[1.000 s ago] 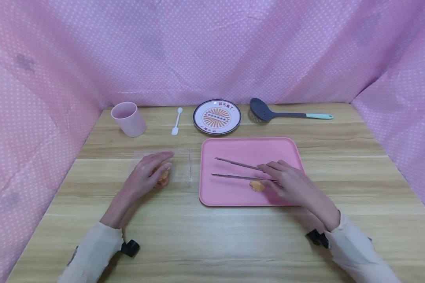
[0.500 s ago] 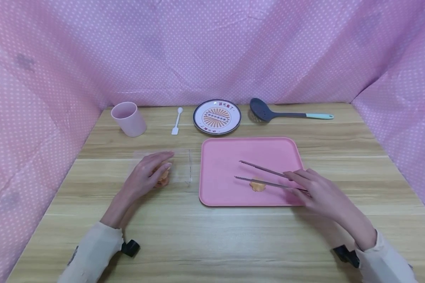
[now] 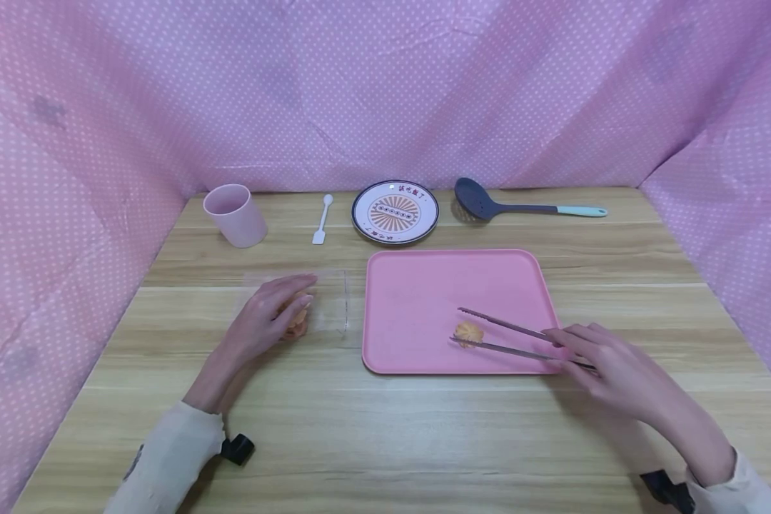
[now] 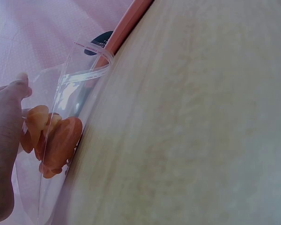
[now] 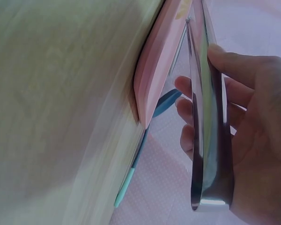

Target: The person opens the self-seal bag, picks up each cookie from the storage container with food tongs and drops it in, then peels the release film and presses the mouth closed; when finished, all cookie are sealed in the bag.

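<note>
My right hand [image 3: 607, 368] grips metal tongs [image 3: 514, 339] by their rear end, at the pink tray's [image 3: 424, 285] front right corner. The tong tips stand apart on either side of a small orange cookie [image 3: 468, 333] lying on the tray. In the right wrist view the fingers [image 5: 234, 65] curl round the tongs [image 5: 206, 122] beside the tray edge [image 5: 152, 89]. My left hand [image 3: 266, 318] rests flat on a clear plastic bag [image 3: 324, 303] left of the tray. The left wrist view shows orange cookies [image 4: 54, 140] inside the bag [image 4: 79, 89], under my fingers [image 4: 4, 122].
Along the back of the wooden table stand a pink cup [image 3: 234, 215], a small white spoon [image 3: 321, 221], a patterned plate [image 3: 395, 211] and a dark slotted ladle [image 3: 520, 205] with a teal handle. Pink dotted cloth walls the table on three sides.
My right hand has drawn the tongs back toward the right and front, so their tips now flank the cookie. The left hand has stayed on the bag.
</note>
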{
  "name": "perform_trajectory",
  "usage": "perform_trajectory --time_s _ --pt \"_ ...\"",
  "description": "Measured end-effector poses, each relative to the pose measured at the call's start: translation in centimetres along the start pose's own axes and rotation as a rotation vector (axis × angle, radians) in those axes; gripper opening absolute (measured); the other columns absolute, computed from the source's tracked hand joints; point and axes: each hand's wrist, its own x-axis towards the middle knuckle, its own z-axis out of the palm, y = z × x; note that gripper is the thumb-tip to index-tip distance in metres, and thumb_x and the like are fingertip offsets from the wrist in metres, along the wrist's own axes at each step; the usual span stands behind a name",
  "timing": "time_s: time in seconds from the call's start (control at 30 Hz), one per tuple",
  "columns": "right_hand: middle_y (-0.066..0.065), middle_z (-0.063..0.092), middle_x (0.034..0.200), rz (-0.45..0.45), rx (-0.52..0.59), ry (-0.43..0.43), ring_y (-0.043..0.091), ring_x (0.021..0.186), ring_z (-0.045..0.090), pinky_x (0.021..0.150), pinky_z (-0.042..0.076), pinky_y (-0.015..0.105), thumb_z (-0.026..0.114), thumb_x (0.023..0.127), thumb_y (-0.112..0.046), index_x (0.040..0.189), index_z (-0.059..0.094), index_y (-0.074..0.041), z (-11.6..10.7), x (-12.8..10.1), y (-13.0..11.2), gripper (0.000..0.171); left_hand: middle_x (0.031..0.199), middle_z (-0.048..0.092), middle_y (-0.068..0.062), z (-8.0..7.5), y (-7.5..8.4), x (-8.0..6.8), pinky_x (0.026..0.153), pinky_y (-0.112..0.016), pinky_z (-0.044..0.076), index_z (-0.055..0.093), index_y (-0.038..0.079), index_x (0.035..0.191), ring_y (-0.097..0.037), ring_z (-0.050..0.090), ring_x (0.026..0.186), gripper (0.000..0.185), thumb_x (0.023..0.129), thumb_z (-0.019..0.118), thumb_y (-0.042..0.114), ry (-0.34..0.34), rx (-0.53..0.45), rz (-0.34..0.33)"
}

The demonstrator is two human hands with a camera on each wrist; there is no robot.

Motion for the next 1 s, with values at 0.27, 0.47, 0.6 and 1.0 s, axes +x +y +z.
perform_trajectory --time_s 0.27,0.47,0.6,1.0 --pt "0.009 0.072 0.115 0.027 0.0 -0.031 0.034 0.103 0.069 0.078 0.059 0.056 0.087 0.078 -0.007 0.122 0.073 -0.008 -0.6 -0.9 0.3 0.046 0.14 0.064 -0.011 0.0 0.0 -0.1 0.11 -0.057 0.043 0.066 0.004 0.138 -0.033 0.056 0.132 0.036 0.102 0.066 0.008 -0.007 0.003 -0.009" --pt "0.009 0.072 0.116 0.044 0.012 -0.039 0.033 0.103 0.07 0.077 0.059 0.055 0.087 0.079 -0.008 0.121 0.074 -0.011 -0.7 -1.3 0.4 0.044 0.14 0.064 -0.011 0.0 0.0 -0.1 0.11 -0.056 0.043 0.066 0.002 0.137 -0.033 0.057 0.132 0.035 0.102 0.067 0.006 0.002 0.002 0.011" --pt "0.007 0.073 0.114 0.021 0.006 -0.037 0.031 0.103 0.069 0.078 0.058 0.054 0.087 0.076 -0.005 0.121 0.075 -0.011 -0.6 -1.4 0.5 0.047 0.14 0.064 -0.012 0.1 -0.1 0.0 0.11 -0.056 0.043 0.066 0.001 0.136 -0.034 0.057 0.131 0.035 0.101 0.067 0.005 0.005 -0.001 0.022" --pt "0.004 0.073 0.113 0.007 -0.007 -0.028 0.029 0.101 0.069 0.077 0.058 0.053 0.087 0.078 -0.006 0.12 0.075 -0.011 -0.6 -1.4 0.7 0.044 0.14 0.064 -0.012 0.0 -0.1 -0.1 0.11 -0.056 0.042 0.065 0.002 0.137 -0.034 0.056 0.132 0.036 0.102 0.067 0.006 0.0 -0.001 0.014"
